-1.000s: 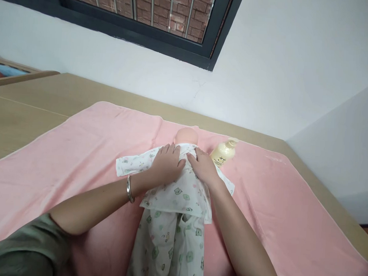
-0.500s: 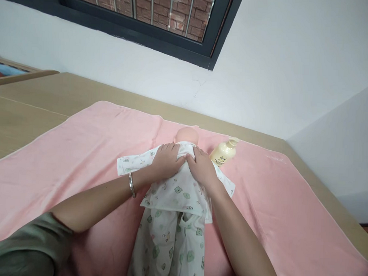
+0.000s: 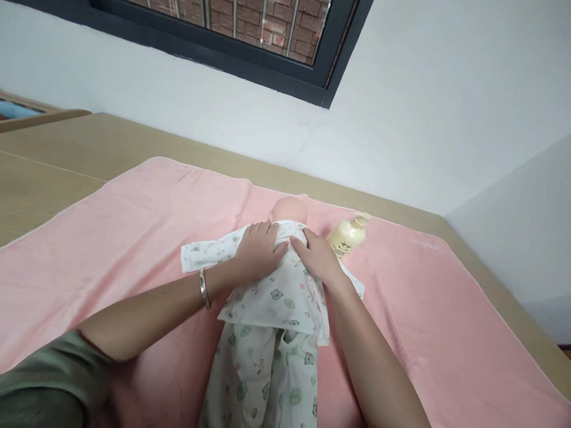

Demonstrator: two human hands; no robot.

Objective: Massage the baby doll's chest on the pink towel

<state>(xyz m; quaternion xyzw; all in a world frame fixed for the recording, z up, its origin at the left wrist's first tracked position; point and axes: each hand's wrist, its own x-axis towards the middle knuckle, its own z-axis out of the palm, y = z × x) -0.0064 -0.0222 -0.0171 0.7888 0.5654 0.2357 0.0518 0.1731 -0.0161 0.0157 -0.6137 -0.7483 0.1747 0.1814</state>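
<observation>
A baby doll lies lengthwise in front of me, its bald head at the far end and no facial features showing. It wears a white shirt and matching trousers, both printed with green animal figures. My left hand rests flat over the shirt by the doll's left-side shoulder, fingers stretched out and thumb pointing inward. Over the opposite shoulder lies my right hand, open too, its thumb angled toward the middle. A small gap separates the two thumbs. The doll's hands are not visible.
A pale yellow pump bottle stands tilted in view just right of the doll. Under everything spreads a pink blanket on a wooden surface. Beyond it are a white wall and a dark-framed window.
My right hand has slid slightly outward to the right on the shirt, so the thumbs are a little farther apart. My left hand stays in place.
</observation>
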